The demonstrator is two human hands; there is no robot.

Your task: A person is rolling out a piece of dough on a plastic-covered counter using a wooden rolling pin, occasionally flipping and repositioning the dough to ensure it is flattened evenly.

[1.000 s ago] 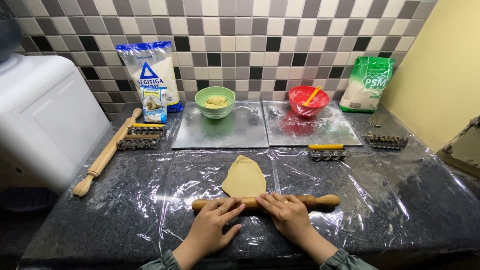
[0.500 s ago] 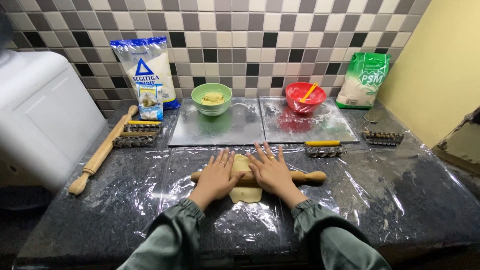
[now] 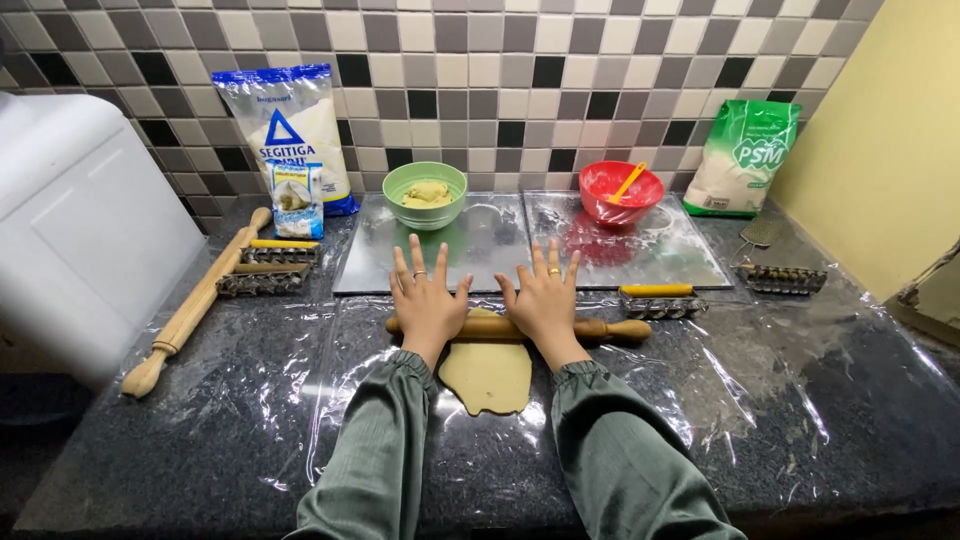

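Wooden rolling pin (image 3: 610, 329) under both flat hands, fingers (image 3: 415, 262) spread, dough (image 3: 487, 374) beneath

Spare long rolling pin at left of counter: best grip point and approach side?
Probably grip the long rolling pin at mid-shaft from above, fingers across its axis. It lies flat and diagonal on the counter; the middle is bare, while its far end sits close to the cutters. Both hands are busy elsewhere.

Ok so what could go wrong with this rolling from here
The pin sits at the dough's far edge under both flat hands, left and right; pushing further could run it off the dough toward the metal sheets. The dough lies on loose plastic film, which may wrinkle or slide. The dough already looks uneven, so it may thin or tear at an edge.
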